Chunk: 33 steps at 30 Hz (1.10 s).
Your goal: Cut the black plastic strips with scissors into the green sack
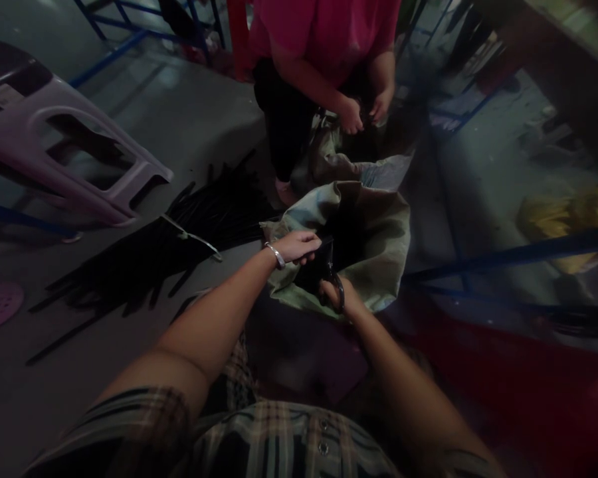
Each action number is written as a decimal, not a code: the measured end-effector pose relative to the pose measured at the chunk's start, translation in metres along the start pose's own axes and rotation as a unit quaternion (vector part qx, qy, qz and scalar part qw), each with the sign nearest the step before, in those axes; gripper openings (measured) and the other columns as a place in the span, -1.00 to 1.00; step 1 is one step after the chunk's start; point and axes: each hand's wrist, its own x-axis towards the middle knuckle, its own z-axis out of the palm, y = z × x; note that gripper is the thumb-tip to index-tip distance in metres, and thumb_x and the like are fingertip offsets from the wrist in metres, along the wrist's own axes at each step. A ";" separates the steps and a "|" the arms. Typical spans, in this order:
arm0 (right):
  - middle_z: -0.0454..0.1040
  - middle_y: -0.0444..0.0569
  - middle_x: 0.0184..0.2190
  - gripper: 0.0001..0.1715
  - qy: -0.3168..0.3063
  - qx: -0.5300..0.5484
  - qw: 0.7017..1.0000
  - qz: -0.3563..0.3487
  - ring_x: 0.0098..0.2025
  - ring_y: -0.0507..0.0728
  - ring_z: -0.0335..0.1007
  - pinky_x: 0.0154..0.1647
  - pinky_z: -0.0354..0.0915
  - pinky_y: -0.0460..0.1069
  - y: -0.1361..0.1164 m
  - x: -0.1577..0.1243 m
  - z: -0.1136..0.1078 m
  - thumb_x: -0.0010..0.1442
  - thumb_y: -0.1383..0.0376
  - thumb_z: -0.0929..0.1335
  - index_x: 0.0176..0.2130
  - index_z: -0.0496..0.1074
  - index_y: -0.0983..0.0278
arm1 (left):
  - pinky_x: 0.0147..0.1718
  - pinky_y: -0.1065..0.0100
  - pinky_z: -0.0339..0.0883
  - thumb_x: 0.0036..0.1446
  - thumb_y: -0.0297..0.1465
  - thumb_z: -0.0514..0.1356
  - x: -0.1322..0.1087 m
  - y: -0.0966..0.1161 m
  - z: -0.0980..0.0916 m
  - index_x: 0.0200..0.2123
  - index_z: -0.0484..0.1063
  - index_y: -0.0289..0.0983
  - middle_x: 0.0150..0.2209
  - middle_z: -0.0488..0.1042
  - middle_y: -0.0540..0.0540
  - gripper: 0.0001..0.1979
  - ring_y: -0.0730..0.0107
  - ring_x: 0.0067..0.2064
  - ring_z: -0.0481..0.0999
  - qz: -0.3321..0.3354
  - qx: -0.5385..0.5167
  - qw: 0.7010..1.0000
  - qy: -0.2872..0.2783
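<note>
My left hand (300, 247), with a silver bracelet at the wrist, is closed round a dark strip (323, 243) over the mouth of an open woven sack (391, 245). My right hand (337, 295) grips black-handled scissors (339, 292) at the sack's near side, their blades pointing up toward the strip. Inside, the sack is dark and its contents cannot be made out. To the left, a bundle of long black strips (144, 259) lies on the floor, bound with a pale tie (192, 237).
Across from me a person in a pink top (323, 26) holds something dark over a second sack (329, 156). A plastic stool (84, 99) stands at the left. Blue metal bars (518, 255) and a yellow bag (568, 212) are at the right.
</note>
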 end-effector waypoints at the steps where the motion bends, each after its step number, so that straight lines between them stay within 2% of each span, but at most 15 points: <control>1: 0.43 -0.10 -0.49 -0.72 0.005 -0.017 1.000 -0.009 -0.48 0.00 0.30 -0.47 0.16 -0.14 0.001 0.000 0.001 0.11 0.14 0.19 -0.39 0.33 0.29 | -0.70 0.60 0.06 0.13 -0.21 0.10 0.000 0.000 0.000 -0.29 0.35 -0.31 -0.53 0.40 -0.01 -0.75 0.67 -0.67 0.29 0.000 -0.001 1.000 -0.002; 6: 0.41 -0.09 -0.41 -0.71 0.032 -0.091 0.994 -0.044 -0.41 0.02 0.28 -0.42 0.14 -0.13 0.007 0.001 0.001 0.09 0.11 0.23 -0.31 0.33 0.27 | -0.72 0.59 0.07 0.12 -0.21 0.10 0.000 0.000 0.001 -0.31 0.34 -0.30 -0.52 0.39 -0.01 -0.75 0.65 -0.67 0.30 0.004 0.009 1.000 -0.011; 11: 0.40 -0.10 -0.50 -0.69 0.041 -0.091 0.995 -0.020 -0.49 0.00 0.24 -0.49 0.11 -0.14 0.012 0.003 0.004 0.11 0.11 0.20 -0.40 0.33 0.28 | -0.73 0.61 0.07 0.10 -0.19 0.11 -0.001 0.001 0.001 -0.33 0.35 -0.31 -0.53 0.39 -0.01 -0.73 0.65 -0.67 0.31 0.001 0.031 0.999 -0.017; 16: 0.35 -0.12 -0.61 -0.68 0.066 -0.044 0.997 -0.008 -0.57 -0.02 0.22 -0.57 0.08 -0.15 0.012 0.003 0.010 0.09 0.12 0.20 -0.50 0.30 0.30 | -0.73 0.60 0.10 0.06 -0.22 0.16 -0.001 0.000 0.001 -0.23 0.37 -0.31 -0.51 0.40 -0.01 -0.71 0.63 -0.65 0.33 0.012 0.046 0.999 -0.018; 21: 0.29 -0.17 -0.67 -0.64 0.056 0.044 0.997 0.031 -0.66 -0.04 0.17 -0.65 0.05 -0.16 0.011 0.002 0.017 0.08 0.06 0.19 -0.51 0.25 0.28 | -0.71 0.58 0.12 0.08 -0.23 0.13 0.000 -0.002 0.001 -0.22 0.38 -0.31 -0.52 0.39 -0.01 -0.71 0.60 -0.65 0.33 0.021 0.065 0.998 -0.008; 28: 0.20 -0.19 -0.69 -0.64 0.110 0.065 0.992 0.025 -0.68 -0.06 0.10 -0.67 0.03 -0.16 0.010 0.004 0.020 0.04 0.05 0.23 -0.55 0.21 0.28 | -0.64 0.54 0.13 0.07 -0.21 0.09 -0.002 0.001 -0.001 -0.40 0.42 -0.31 -0.57 0.37 0.02 -0.73 0.59 -0.63 0.30 0.067 0.172 0.981 0.068; 30: 0.20 -0.19 -0.68 -0.65 0.106 0.068 0.992 0.016 -0.67 -0.06 0.11 -0.66 0.05 -0.16 0.007 0.003 0.017 0.05 0.05 0.23 -0.53 0.21 0.28 | -0.65 0.53 0.13 0.09 -0.20 0.06 -0.001 0.000 -0.002 -0.41 0.41 -0.31 -0.57 0.36 0.02 -0.71 0.59 -0.64 0.30 0.056 0.156 0.983 0.074; 33: 0.26 -0.18 -0.67 -0.69 0.054 0.050 0.997 0.012 -0.64 -0.05 0.17 -0.63 0.09 -0.16 0.001 0.001 0.009 0.07 0.10 0.21 -0.50 0.23 0.28 | -0.68 0.54 0.11 0.12 -0.19 0.03 0.001 -0.003 -0.002 -0.43 0.38 -0.32 -0.57 0.36 0.01 -0.68 0.61 -0.67 0.29 0.039 0.113 0.990 0.073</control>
